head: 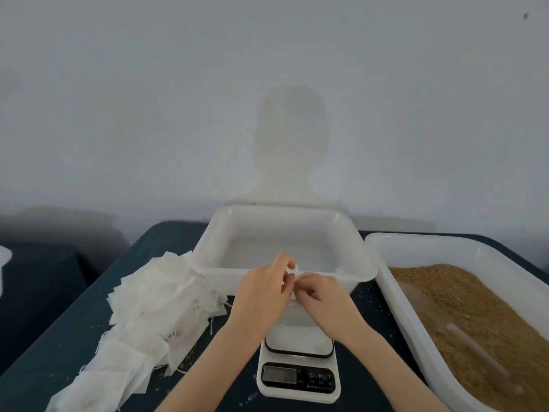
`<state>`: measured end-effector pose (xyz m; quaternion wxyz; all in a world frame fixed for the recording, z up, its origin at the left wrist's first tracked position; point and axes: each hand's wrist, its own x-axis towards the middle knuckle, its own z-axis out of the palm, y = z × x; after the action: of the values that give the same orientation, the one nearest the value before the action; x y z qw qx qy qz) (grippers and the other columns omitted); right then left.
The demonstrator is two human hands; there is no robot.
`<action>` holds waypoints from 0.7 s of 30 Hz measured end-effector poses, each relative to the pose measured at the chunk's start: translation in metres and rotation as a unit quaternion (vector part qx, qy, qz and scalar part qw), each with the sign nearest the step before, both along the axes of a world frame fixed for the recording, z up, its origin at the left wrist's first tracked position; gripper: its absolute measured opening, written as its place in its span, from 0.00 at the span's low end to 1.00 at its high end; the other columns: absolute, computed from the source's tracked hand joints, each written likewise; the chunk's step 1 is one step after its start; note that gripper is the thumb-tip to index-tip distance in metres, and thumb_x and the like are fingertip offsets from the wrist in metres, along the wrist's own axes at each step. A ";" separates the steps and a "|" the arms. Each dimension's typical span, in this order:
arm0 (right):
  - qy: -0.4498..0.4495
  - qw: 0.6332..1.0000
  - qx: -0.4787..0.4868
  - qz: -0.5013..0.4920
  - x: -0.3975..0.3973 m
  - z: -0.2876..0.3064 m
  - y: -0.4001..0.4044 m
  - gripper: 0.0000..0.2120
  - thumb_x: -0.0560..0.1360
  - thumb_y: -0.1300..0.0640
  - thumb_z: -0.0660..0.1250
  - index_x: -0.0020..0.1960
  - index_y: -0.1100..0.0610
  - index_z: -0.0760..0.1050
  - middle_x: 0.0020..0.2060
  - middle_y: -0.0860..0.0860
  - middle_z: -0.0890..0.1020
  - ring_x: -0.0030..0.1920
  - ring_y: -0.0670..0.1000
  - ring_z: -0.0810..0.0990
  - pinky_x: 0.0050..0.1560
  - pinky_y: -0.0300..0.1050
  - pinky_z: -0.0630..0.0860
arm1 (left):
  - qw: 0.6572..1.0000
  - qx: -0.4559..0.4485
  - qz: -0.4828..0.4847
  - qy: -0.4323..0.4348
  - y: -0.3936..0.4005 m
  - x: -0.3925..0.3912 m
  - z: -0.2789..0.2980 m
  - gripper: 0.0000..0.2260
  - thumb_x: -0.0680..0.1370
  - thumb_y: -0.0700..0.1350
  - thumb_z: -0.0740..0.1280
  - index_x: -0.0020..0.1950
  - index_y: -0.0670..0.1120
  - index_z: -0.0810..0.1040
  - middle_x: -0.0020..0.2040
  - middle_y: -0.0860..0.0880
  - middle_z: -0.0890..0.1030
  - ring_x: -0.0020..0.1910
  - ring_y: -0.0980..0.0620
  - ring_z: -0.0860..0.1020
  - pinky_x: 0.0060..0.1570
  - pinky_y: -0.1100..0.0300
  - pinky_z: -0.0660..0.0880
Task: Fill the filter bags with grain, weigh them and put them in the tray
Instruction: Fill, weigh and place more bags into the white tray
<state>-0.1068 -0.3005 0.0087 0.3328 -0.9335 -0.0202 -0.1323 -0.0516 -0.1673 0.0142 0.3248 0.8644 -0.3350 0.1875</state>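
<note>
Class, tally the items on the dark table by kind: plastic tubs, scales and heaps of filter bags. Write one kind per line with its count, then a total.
Plastic tubs: 2, the empty tray and the grain tub
Scales: 1
Heaps of filter bags: 1
Total: 4

Dark blue table (89,316), pale wall (178,99)

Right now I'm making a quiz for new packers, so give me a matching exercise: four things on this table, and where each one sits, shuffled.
Things:
1. scale
2. pile of empty bags
3. bin of grain
4. empty tray

Places:
A. far middle, behind the hands
B. right side
C. near middle, under the forearms
D. left side

Pairs: 1-C, 2-D, 3-B, 4-A
</note>
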 end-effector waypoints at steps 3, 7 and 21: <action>-0.011 0.996 0.091 0.019 -0.003 0.004 -0.010 0.13 0.77 0.62 0.64 0.40 0.48 0.82 0.36 0.45 0.82 0.38 0.45 0.78 0.42 0.44 0.75 | 0.981 -0.088 -0.114 0.127 0.006 0.004 -0.001 0.17 0.76 0.54 0.66 0.62 0.56 0.70 0.54 0.62 0.76 0.49 0.63 0.76 0.47 0.68 0.74; 0.006 0.986 0.157 0.061 -0.009 0.010 -0.021 0.17 0.71 0.66 0.69 0.39 0.43 0.80 0.34 0.42 0.82 0.38 0.39 0.78 0.39 0.32 0.73 | 0.937 0.029 -0.216 0.273 0.018 0.016 -0.006 0.42 0.65 0.64 0.73 0.73 0.62 0.55 0.66 0.72 0.62 0.63 0.74 0.63 0.56 0.74 0.67; 0.044 0.995 0.000 0.089 -0.013 0.016 -0.048 0.11 0.65 0.39 0.65 0.48 0.35 0.79 0.50 0.29 0.78 0.52 0.36 0.77 0.51 0.36 0.75 | 0.954 0.098 -0.199 0.203 -0.004 0.020 -0.013 0.25 0.68 0.60 0.72 0.62 0.59 0.72 0.52 0.61 0.78 0.50 0.64 0.76 0.51 0.64 0.74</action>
<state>-0.1194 -0.3482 0.0247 0.3436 -0.9329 -0.0887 -0.0612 -0.0321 -0.1716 0.0011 0.3302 0.8274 -0.4443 -0.0944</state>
